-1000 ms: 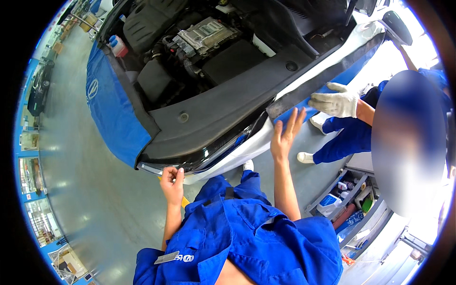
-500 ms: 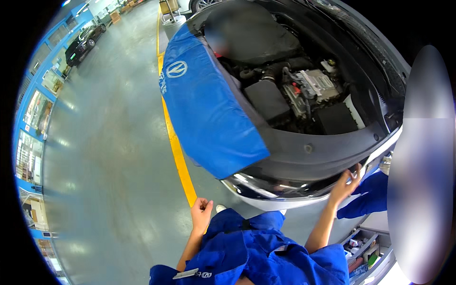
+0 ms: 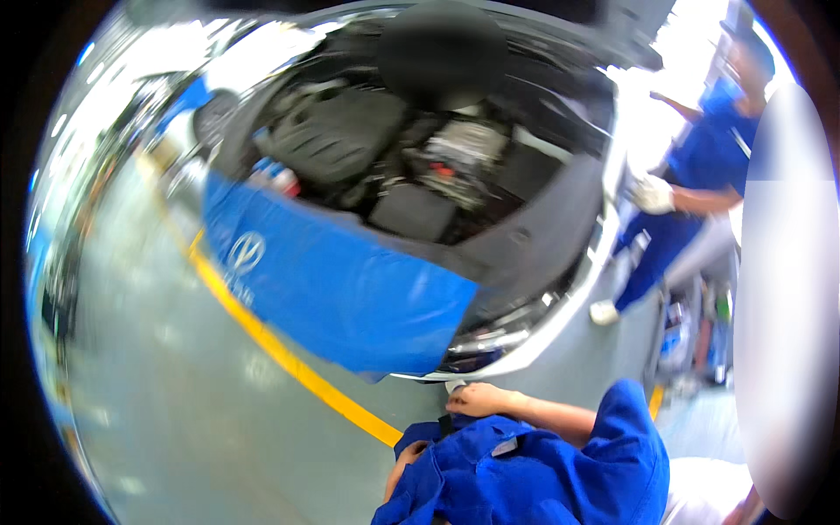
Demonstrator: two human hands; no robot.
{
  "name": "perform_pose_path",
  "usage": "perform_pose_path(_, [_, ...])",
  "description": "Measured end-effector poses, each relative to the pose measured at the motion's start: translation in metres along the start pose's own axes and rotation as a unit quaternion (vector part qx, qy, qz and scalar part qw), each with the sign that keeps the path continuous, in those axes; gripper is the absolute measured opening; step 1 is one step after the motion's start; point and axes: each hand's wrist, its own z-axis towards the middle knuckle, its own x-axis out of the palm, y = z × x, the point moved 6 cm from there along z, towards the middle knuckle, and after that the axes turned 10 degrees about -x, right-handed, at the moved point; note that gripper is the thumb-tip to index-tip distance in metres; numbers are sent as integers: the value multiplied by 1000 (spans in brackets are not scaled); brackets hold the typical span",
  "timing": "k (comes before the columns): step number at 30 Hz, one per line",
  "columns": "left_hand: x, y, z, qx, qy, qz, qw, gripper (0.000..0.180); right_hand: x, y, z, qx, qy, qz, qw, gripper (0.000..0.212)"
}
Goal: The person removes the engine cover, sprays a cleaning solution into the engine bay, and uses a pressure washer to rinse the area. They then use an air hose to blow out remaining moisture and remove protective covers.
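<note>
My right hand (image 3: 477,400) is in front of my waist, with its fingers curled in and pressed together. Whatever they might hold is hidden. A small white patch shows just beyond its fingertips, too blurred to name. My left hand (image 3: 411,453) hangs low by my jacket (image 3: 499,472), and the blue cloth covers most of its fingers. Ahead of both hands stands a car with its engine bay (image 3: 411,166) exposed. A blue fender cover (image 3: 341,289) lies over the near left side of the car. The headlight (image 3: 503,341) is beyond my right hand, not touching it.
At the right, a co-worker (image 3: 700,166) in blue with white gloves is beside the car. A grey tray of tools and bottles (image 3: 700,328) stands below. A yellow line (image 3: 289,363) crosses the floor at left. Blue-capped bottles (image 3: 276,175) sit at the engine bay's left edge.
My view has swung right, bringing the co-worker into sight. My right hand has left the car's front edge and come to my waist, its fingers now curled. My left hand has dropped beside my jacket.
</note>
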Motion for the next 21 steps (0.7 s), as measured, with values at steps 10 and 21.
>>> perform_pose_path(10, [-92,-78,-88,-60,183,167,967,30,134,66,-119,251,-79,233,936,61])
perform_pose_path(21, [58,-100,-4,165,138,393,894,36,249,58,-261,497,-581,171,622,25])
